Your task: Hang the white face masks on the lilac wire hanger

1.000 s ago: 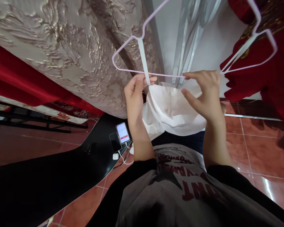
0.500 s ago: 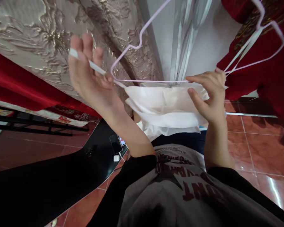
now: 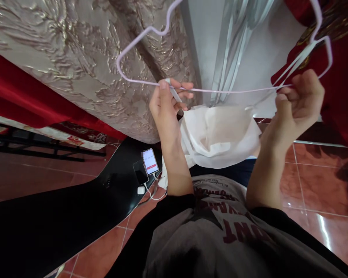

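Note:
A pale pink hanger [image 3: 226, 91] spans the upper view, its thin lower bar running between both hands. My left hand [image 3: 168, 102] has its thumb and fingers closed around the bar's left part, with a white strap [image 3: 176, 95] among the fingers. The strap leads down to a white cloth [image 3: 220, 131] that hangs in front of the lap. On the right, my right hand [image 3: 300, 100] is at the bar's other end, fingers curled beside it. White straps [image 3: 297, 61] loop over the hanger's right shoulder and reach the bar near that hand.
Embossed beige fabric [image 3: 75, 58] and red cloth [image 3: 26, 92] hang at the left. A black surface [image 3: 60, 216] carries two phones, the brighter phone [image 3: 150, 161] being lit, and a small white case [image 3: 140, 190]. More red fabric [image 3: 342, 96] hangs right.
My left hand has moved right from beyond the hanger's left end, closing at the bar with the strap. My right hand has shifted right and curled its fingers. The cloth now sags open.

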Tool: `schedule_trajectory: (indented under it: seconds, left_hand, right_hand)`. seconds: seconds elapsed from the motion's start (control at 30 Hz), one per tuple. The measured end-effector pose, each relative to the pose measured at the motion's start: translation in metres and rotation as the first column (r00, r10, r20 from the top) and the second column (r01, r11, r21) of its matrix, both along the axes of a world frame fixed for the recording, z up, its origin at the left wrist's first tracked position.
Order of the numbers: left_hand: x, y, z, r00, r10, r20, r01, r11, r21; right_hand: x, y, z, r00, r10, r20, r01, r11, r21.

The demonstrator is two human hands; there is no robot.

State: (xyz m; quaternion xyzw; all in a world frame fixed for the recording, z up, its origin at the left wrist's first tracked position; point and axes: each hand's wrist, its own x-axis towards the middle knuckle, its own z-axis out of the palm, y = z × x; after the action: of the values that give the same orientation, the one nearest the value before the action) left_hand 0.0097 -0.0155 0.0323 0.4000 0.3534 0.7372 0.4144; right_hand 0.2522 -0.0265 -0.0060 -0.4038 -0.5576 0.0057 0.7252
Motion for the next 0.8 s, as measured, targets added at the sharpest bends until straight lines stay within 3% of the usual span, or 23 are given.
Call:
schedule_trajectory:
  seconds: [0.13, 0.23, 0.33, 0.47, 0.57, 0.63, 0.7, 0.8]
  left_hand:
    - [0.001, 0.000, -0.003, 1.000, -0.012, -0.008, 0.012, 1.000, -0.020]
    - [0.001, 0.000, -0.005, 1.000, -0.026, 0.004, 0.026, 0.998, -0.052]
    - [0.000, 0.000, -0.004, 1.000, -0.006, 0.005, 0.007, 0.999, -0.047]
    - [0.001, 0.001, -0.003, 1.000, 0.028, -0.006, -0.028, 0.999, 0.016]
    - [0.000, 0.003, -0.004, 0.999, 0.037, -0.016, -0.036, 0.999, 0.026]
    - [0.000, 0.004, -0.005, 0.999, 0.035, -0.027, -0.035, 0.999, 0.023]
    - [-0.001, 0.004, -0.006, 0.999, 0.027, -0.043, -0.026, 0.999, 0.028]
    - [-0.001, 0.001, -0.006, 0.998, 0.009, -0.063, -0.008, 1.000, 0.013]
  right_hand:
    - [0.015, 0.010, 0.028, 0.982, 0.111, -0.150, -0.141, 0.969, -0.205]
    - [0.013, 0.017, 0.053, 0.940, 0.193, -0.282, -0.250, 0.951, -0.181]
    - [0.017, 0.017, 0.060, 0.914, 0.210, -0.348, -0.304, 0.922, -0.241]
    - [0.027, -0.002, 0.063, 0.960, 0.198, -0.195, -0.269, 0.840, -0.471]
    - [0.020, -0.013, 0.076, 0.972, 0.233, -0.038, -0.214, 0.804, -0.555]
    - [0.018, -0.006, 0.085, 0.978, 0.208, -0.028, -0.195, 0.854, -0.483]
    - [0.029, 0.013, 0.085, 0.985, 0.157, -0.077, -0.173, 0.930, -0.325]
    - [0.076, 0.043, 0.065, 0.964, 0.126, -0.233, -0.145, 0.987, -0.067]
